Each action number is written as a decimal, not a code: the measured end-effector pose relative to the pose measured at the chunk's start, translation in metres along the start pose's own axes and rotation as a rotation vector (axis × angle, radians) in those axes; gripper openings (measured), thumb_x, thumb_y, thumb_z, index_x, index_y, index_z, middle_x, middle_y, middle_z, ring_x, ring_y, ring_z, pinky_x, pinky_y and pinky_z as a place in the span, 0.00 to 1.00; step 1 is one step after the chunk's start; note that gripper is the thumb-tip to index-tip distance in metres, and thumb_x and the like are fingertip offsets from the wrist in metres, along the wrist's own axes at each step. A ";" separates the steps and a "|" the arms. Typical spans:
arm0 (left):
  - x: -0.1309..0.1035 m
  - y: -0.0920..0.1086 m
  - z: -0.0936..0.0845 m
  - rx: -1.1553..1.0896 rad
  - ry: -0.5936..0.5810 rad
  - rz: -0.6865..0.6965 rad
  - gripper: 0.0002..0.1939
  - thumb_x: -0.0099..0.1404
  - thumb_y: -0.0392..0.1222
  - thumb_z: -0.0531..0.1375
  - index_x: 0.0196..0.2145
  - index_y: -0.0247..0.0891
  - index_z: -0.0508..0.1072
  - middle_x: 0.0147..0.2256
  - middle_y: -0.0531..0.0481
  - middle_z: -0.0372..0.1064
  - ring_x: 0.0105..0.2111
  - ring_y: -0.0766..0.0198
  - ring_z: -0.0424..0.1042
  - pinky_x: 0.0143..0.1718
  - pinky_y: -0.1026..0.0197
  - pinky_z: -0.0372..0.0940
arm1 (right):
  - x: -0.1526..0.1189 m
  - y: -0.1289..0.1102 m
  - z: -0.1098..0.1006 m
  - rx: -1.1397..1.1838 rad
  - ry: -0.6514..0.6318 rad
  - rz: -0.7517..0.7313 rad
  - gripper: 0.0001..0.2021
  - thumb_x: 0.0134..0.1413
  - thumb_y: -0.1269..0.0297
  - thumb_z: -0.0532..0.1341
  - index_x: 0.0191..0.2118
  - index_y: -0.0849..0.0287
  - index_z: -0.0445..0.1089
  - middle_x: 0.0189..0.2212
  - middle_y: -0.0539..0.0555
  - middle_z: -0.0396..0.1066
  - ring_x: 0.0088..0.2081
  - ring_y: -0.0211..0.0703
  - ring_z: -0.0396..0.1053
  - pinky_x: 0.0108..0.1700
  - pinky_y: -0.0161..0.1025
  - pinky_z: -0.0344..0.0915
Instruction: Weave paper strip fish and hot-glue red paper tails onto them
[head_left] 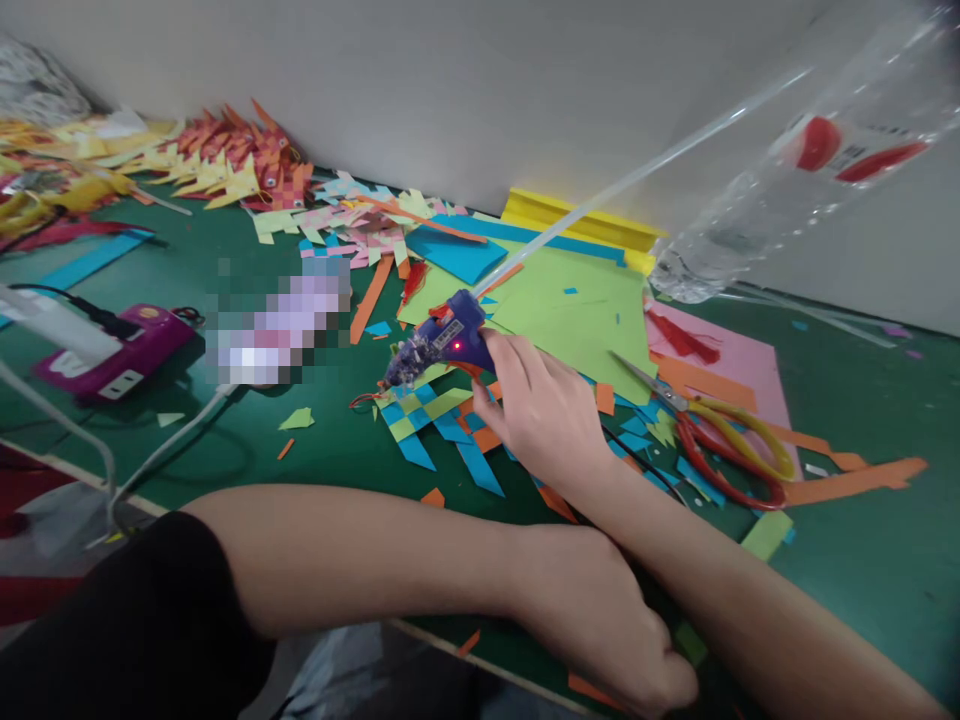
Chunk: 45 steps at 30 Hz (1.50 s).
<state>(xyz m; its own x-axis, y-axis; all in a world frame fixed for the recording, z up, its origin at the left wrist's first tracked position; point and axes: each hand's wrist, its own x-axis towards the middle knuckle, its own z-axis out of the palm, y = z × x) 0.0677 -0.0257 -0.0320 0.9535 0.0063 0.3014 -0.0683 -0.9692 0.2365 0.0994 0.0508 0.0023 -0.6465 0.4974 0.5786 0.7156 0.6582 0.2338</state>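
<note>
My right hand (547,410) is wrapped round a blue hot glue gun (457,335) with a small red light on its side. A long clear glue stick (600,200) juts from its back. The nozzle, crusted with glue, points left above a woven paper fish (420,410) of blue and green strips with a red loop. My left hand (607,620) lies low by the table edge, under my right forearm. Its fingers are curled in and mostly hidden, so whatever they may hold cannot be made out.
Scissors (697,420) lie right of my right hand among paper scraps. Green paper sheets (577,310) and a plastic bottle (795,170) are behind. To the left are a purple power strip (127,350), a blurred-out device (285,325) with its cable, and finished paper fish (232,160).
</note>
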 end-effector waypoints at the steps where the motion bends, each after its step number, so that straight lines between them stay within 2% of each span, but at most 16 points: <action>1: 0.000 0.000 0.000 0.007 0.002 -0.002 0.11 0.65 0.40 0.54 0.28 0.40 0.74 0.25 0.53 0.74 0.27 0.61 0.76 0.16 0.57 0.56 | 0.000 0.000 0.000 -0.002 0.003 -0.002 0.17 0.62 0.66 0.52 0.52 0.71 0.63 0.39 0.61 0.73 0.31 0.42 0.69 0.30 0.40 0.63; 9: 0.001 0.001 -0.004 0.001 -0.053 -0.003 0.11 0.65 0.41 0.54 0.29 0.39 0.74 0.26 0.53 0.75 0.27 0.61 0.76 0.16 0.56 0.56 | 0.001 -0.001 -0.001 -0.004 0.000 -0.007 0.16 0.61 0.67 0.53 0.50 0.70 0.65 0.37 0.59 0.74 0.30 0.42 0.68 0.30 0.40 0.62; 32: 0.002 0.000 -0.010 -0.006 -0.099 -0.014 0.12 0.66 0.39 0.52 0.31 0.39 0.75 0.28 0.53 0.77 0.29 0.60 0.77 0.15 0.56 0.58 | 0.000 0.000 -0.001 -0.043 -0.006 0.004 0.16 0.61 0.66 0.52 0.51 0.70 0.65 0.36 0.58 0.74 0.30 0.41 0.68 0.30 0.40 0.60; 40: 0.002 0.000 -0.009 -0.001 -0.099 -0.021 0.13 0.67 0.39 0.52 0.31 0.39 0.75 0.28 0.53 0.77 0.29 0.61 0.77 0.16 0.56 0.57 | -0.001 0.001 0.000 -0.051 0.006 -0.001 0.16 0.61 0.66 0.52 0.50 0.70 0.65 0.36 0.58 0.73 0.29 0.41 0.67 0.29 0.39 0.59; 45: 0.000 -0.002 -0.005 0.003 -0.035 -0.007 0.13 0.66 0.39 0.52 0.28 0.39 0.74 0.26 0.53 0.76 0.27 0.61 0.76 0.15 0.56 0.57 | -0.001 0.001 -0.001 -0.038 0.009 -0.005 0.16 0.60 0.66 0.52 0.50 0.70 0.65 0.36 0.58 0.73 0.29 0.41 0.67 0.29 0.40 0.59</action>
<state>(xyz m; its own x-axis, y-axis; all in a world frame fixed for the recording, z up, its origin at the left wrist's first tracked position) 0.0663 -0.0229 -0.0279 0.9637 0.0041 0.2670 -0.0612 -0.9699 0.2357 0.1010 0.0507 0.0032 -0.6476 0.4894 0.5840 0.7223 0.6383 0.2661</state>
